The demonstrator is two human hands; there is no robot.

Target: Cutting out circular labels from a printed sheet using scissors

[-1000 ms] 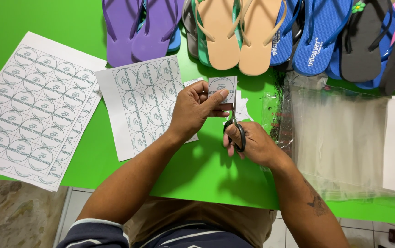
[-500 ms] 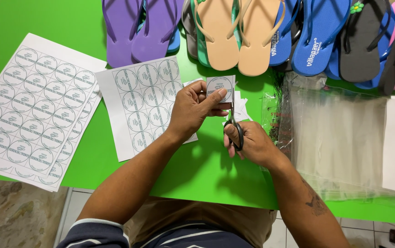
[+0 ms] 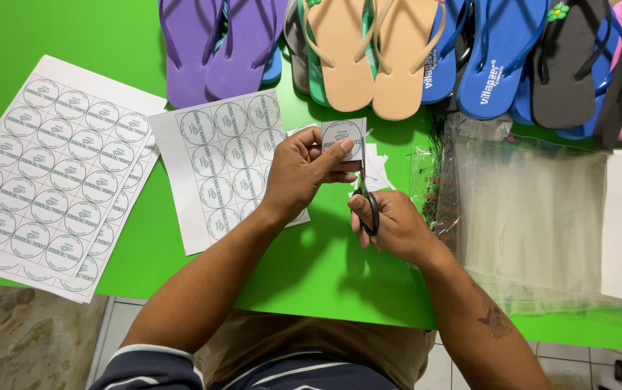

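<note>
Compared with a second ago almost nothing has shifted: the left hand [image 3: 300, 173] still pinches the small square paper label [image 3: 345, 137] with its printed circle, and the right hand [image 3: 390, 224] still works the black-handled scissors [image 3: 365, 195], blades running up the label's right edge, so the trimming of that one piece looks to be mid-cut rather than finished. Left fingers are clamped on the label; right fingers are threaded through and closed on the scissor loops. The label sits above the green surface [image 3: 325, 267], at 12 o'clock from the hands. At 9 o'clock lie a partly cut label sheet [image 3: 224, 159] and full sheets [image 3: 58, 173]; white paper offcuts [image 3: 377, 170] lie just beside the scissors. At 3 o'clock a stack of clear plastic bags [image 3: 535, 217] lies flat, seemingly empty. Flip-flops [image 3: 369, 50] line the far edge.
</note>
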